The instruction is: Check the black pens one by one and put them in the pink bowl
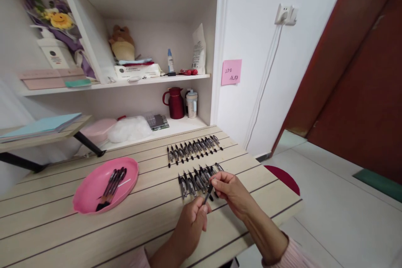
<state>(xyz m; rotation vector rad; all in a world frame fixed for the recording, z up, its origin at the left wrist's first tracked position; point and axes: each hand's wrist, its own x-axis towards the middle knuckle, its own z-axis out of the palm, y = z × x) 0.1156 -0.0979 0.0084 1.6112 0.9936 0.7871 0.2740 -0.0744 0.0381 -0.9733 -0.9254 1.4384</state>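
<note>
My left hand [191,222] and my right hand [230,190] both pinch one black pen [207,194] above the wooden table [63,226]; the left grips its lower end, the right its upper end. Just beyond my hands lies a near row of black pens [197,181] side by side. A second, longer row of pens [193,149] lies farther back. On the left, a pink oval tray [91,192] holds several more black pens [112,183].
Shelves [132,81] behind the table carry a red jug [174,102], a white cup, a stuffed bear, bottles and boxes. A pink sticky note [231,72] is on the wall. A red stool [284,178] stands by the table's right edge, with open floor beyond.
</note>
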